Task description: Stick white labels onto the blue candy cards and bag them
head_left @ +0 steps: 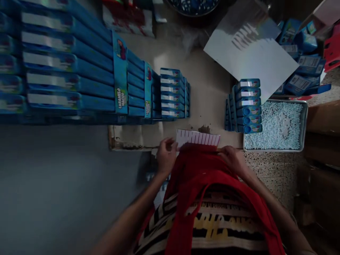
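Observation:
A white sheet of narrow labels [198,138] lies at the table's front edge, against the red apron [196,159]. My left hand [167,150] is at the sheet's left end, its thumb and index finger pinched together; what lies between them is too small to make out. My right hand [230,156] is closed at the right end, by the apron's top edge, and what it grips is hidden. To the right stands a small stack of blue boxes [249,106]; the upper ones bear white labels and the lower ones show bare blue ovals.
Long rows of stacked blue boxes [92,67] fill the left, with a shorter stack [172,94] beside them. A metal tray [305,127] of pale blue pellets sits at the right. Behind it are a white sheet [252,53], loose blue boxes [308,65] and a patterned bowl [195,7].

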Available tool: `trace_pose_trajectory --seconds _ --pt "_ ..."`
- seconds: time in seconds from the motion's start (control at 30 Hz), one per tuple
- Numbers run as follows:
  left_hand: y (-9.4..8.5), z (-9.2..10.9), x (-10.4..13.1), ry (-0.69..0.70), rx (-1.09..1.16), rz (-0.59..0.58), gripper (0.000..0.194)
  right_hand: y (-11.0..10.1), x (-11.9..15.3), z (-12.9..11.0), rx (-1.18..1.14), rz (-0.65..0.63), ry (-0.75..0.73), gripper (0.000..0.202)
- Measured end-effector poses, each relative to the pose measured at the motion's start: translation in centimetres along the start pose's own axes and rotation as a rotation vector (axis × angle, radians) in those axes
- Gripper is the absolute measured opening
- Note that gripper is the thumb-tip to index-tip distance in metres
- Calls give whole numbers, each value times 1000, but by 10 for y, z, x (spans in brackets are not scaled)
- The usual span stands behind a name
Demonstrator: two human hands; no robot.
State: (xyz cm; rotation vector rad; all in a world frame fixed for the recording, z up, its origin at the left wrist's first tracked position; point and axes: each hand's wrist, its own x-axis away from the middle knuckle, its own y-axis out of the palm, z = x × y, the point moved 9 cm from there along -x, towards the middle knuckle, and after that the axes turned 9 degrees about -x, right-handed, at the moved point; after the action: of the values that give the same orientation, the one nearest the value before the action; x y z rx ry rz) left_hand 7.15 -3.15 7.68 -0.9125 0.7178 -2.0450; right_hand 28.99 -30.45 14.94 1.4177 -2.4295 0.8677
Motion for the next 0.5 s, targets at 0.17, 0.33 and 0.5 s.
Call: trace_pose_trajectory --seconds 0.17,0.33,0.5 --pt "35 -67 -3 -256 1 -153 42 54 -39 111 -180 209 404 22" --pt "54 -59 -18 -246 21 -184 28 70 -57 129 -280 257 401 33" --pt "45 -39 -26 -202 143 -154 61 52 -63 119 -417 389 351 29"
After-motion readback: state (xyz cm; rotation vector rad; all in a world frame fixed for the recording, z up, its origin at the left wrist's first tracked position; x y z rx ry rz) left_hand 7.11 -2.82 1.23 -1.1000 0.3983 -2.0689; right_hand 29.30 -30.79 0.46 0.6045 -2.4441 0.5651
